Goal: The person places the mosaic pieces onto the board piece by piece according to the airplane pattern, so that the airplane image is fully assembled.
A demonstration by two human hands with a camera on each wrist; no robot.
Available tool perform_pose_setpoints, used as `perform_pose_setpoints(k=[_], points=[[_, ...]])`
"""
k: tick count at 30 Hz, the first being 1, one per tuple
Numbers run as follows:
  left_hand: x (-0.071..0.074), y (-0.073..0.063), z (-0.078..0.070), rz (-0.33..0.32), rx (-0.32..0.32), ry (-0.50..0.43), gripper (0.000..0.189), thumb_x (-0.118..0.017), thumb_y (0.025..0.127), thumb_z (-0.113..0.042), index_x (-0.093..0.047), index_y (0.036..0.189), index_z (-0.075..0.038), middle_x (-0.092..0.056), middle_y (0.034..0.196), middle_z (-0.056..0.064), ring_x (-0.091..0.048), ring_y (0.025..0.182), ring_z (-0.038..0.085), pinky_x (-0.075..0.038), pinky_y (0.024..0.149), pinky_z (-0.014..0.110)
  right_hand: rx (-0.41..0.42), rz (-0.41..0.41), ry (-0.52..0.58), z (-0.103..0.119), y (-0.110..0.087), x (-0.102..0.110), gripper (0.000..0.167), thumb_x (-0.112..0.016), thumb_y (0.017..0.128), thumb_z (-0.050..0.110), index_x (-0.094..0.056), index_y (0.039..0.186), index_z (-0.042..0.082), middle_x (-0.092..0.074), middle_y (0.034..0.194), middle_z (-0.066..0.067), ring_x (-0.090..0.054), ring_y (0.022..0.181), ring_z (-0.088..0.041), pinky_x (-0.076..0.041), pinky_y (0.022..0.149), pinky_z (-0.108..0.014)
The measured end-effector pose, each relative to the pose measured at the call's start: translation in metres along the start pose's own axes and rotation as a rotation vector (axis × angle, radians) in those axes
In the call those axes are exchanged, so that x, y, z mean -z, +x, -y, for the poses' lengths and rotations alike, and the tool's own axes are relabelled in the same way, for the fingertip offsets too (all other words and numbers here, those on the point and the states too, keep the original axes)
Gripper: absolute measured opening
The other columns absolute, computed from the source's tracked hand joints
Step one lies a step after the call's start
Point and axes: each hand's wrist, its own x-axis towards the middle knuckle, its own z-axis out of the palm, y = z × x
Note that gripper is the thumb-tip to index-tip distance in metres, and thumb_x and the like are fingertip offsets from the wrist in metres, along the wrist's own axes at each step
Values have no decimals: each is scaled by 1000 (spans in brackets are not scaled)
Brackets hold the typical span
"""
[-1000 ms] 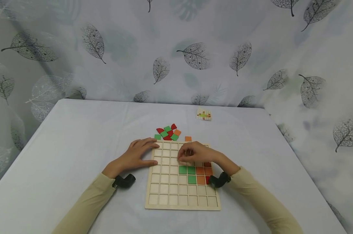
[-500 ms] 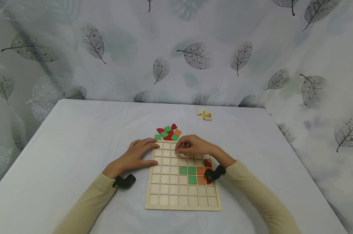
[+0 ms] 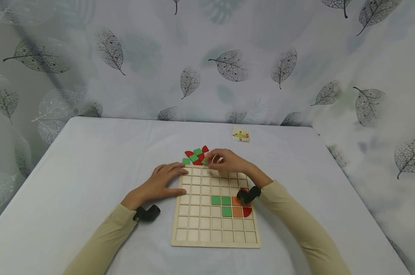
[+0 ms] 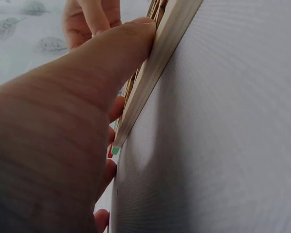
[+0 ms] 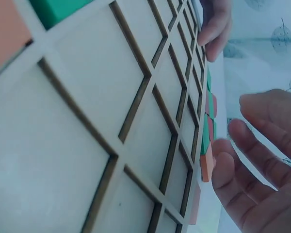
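Note:
A wooden grid board [image 3: 214, 243] lies on the table. Several flat tiles sit in its right-hand cells: green squares [image 3: 216, 200], orange squares [image 3: 237, 212] and rounded red pieces [image 3: 247, 212]. My left hand [image 3: 161, 181] rests on the board's left edge, fingers spread and thumb on the frame, as the left wrist view also shows. Over the far edge hovers my right hand [image 3: 229, 161], fingers loosely bent. In the right wrist view, its thumb and fingers [image 5: 224, 170] stand apart with nothing between them, near an orange tile [image 5: 206, 166].
Loose red, green and orange tiles [image 3: 193, 157] lie just beyond the board's far edge, partly behind my right hand. Farther back is a small card [image 3: 240, 135] printed with a coloured pattern on a grid. A leaf-print cloth [image 3: 142, 57] hangs behind the white table [image 3: 107, 152].
My right hand has moved away from me, from over the board's middle to its far edge by the loose tiles, now covering the single orange tile there. My left hand has stayed put.

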Motion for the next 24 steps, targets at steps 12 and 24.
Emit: perform_pose_setpoints(k=[12,24], points=[[-2,0,1,7,13,-2,59,-71,86,-46,-55,135,-18,-40,150,7,-34,140,27,-16,111,56,-36,-43,-24,-6,11,-4,16,-60,94,1,-67,108,1,-66,108,-12,-61,91,-20,-51,79,-29],[-1,0,2,-1,8,-9,58,-72,85,-44,-55,134,-18,-41,150,6,-34,140,26,-16,111,55,-13,-10,-95,-9,17,-4,18,-53,95,-2,-68,103,2,-63,114,-13,-57,94,-23,-49,83,-34]])
